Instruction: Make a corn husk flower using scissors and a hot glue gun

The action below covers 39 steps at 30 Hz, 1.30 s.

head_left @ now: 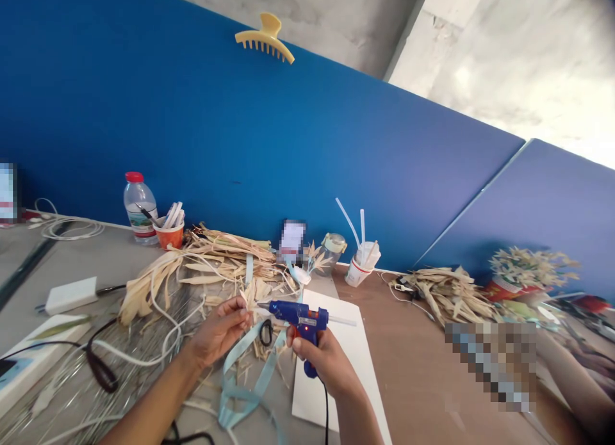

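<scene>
My right hand is wrapped round the grip of a blue hot glue gun, whose red light is on. A translucent glue stick juts from its back, and a black cord hangs below. In the fingertips of my left hand is a small piece of pale dried husk. The glue gun's nozzle points left, close to that piece; whether they touch I cannot tell. Beneath my hands lie a loop of light blue ribbon and husk scraps. A white sheet lies under my right wrist.
A heap of dried husks lies along the blue partition. Behind stand a bottle, an orange cup, a jar and a white cup. Cables and a power strip lie left. Another person's arm is at right.
</scene>
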Tool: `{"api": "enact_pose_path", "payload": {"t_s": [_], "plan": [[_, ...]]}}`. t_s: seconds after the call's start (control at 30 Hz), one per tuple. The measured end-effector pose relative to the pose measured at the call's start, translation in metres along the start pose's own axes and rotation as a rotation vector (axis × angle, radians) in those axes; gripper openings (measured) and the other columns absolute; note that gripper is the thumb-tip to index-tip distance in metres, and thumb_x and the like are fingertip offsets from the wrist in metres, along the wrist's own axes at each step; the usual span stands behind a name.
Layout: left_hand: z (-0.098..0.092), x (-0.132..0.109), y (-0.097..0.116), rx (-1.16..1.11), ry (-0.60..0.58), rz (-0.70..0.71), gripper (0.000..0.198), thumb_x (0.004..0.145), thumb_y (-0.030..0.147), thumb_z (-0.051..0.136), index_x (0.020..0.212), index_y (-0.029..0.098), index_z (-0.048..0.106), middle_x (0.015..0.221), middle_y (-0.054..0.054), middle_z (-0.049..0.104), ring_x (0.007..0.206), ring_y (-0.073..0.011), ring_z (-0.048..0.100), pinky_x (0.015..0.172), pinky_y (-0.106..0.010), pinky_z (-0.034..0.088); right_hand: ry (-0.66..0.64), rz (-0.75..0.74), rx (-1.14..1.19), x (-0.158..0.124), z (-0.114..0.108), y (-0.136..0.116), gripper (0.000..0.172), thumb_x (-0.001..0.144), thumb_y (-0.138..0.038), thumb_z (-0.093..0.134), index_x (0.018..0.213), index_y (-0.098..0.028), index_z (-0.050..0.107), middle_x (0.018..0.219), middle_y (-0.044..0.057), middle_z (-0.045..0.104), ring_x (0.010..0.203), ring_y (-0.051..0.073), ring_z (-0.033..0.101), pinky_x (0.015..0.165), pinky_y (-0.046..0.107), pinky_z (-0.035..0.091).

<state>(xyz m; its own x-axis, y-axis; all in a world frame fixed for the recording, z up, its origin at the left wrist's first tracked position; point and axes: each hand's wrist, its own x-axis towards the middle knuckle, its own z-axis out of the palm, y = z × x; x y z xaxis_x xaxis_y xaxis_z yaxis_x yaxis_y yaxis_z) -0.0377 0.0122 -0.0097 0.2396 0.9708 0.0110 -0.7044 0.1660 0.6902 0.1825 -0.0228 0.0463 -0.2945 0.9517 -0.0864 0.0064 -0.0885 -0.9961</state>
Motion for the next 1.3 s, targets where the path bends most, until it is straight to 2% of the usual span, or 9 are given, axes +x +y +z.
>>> {"api": "enact_pose_path", "payload": {"t_s": [0.37,0.57,0.73,1.3], "plan": [[0.0007,0.0004,0.0006,0.032,0.017,0.001,0.013,0.066,0.01,0.074,0.069,0.014,0.062,0.057,0.001,0.058,0.055,-0.0074,0.049,0.056,-0.018,0.04,-0.023,0.004,-0.134,-0.0003,0.0031,-0.0042,0.024,0.07,-0.037,0.065,0.078,-0.015,0.059,0.064,-0.003,0.046,0.059,0.011,0.038,0.059,0.025,0.033],[-0.0015,0.0007,-0.0008,0.046,-0.008,0.0,0.011,0.069,0.011,0.073,0.07,0.015,0.063,0.058,0.001,0.058,0.055,-0.0075,0.049,0.058,-0.018,0.04,-0.02,0.008,-0.165,0.0008,0.0036,-0.001,0.025,0.07,-0.037,0.064,0.08,-0.015,0.059,0.067,-0.002,0.048,0.061,0.012,0.039,0.06,0.025,0.034],[-0.0033,0.0013,-0.0018,0.045,-0.02,0.001,0.011,0.07,0.011,0.072,0.071,0.015,0.062,0.058,0.001,0.059,0.056,-0.0074,0.05,0.058,-0.018,0.04,-0.039,-0.01,-0.174,0.0006,0.005,-0.0018,0.019,0.071,-0.033,0.062,0.077,-0.015,0.059,0.064,-0.003,0.044,0.058,0.011,0.036,0.058,0.025,0.033],[-0.0008,0.0007,-0.0007,0.029,0.007,0.008,0.013,0.067,0.012,0.075,0.069,0.014,0.062,0.056,0.001,0.059,0.054,-0.0072,0.051,0.056,-0.018,0.041,-0.035,-0.02,-0.19,-0.0001,0.0096,-0.0001,0.019,0.074,-0.031,0.059,0.082,-0.014,0.059,0.068,-0.001,0.048,0.062,0.011,0.038,0.059,0.025,0.033]]}}
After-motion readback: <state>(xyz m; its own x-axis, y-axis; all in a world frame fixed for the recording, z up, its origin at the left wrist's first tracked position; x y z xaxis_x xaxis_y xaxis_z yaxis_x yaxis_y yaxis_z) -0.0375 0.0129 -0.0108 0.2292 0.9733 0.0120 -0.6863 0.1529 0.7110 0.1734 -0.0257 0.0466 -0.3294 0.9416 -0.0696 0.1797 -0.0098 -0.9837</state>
